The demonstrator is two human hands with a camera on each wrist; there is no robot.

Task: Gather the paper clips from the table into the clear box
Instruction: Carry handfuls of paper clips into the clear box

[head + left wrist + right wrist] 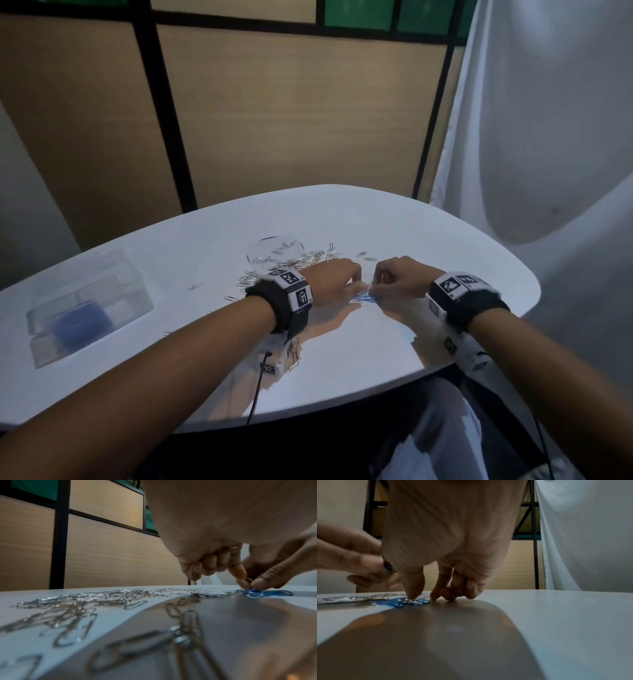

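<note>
A small heap of blue paper clips [362, 297] lies on the white table [428, 246] between my two hands. My left hand [356, 286] pinches at the heap with thumb and index finger [239, 570], its other fingers curled, and a blue clip [388, 568] shows in its grip. My right hand [375, 291] has its thumb [412, 588] down on the blue clips [402, 603] and its curled fingertips [447, 595] on the table beside them. Several silver paper clips [294, 262] lie scattered behind and left of the hands. At the far left stands the clear box [102, 274], something blue inside.
A clear, rounded plastic piece [274, 245] lies among the far silver clips. A few stray clips [196, 287] lie toward the box and more silver clips [294, 363] under my left wrist. A white curtain [548, 137] hangs at the right, wood panels behind.
</note>
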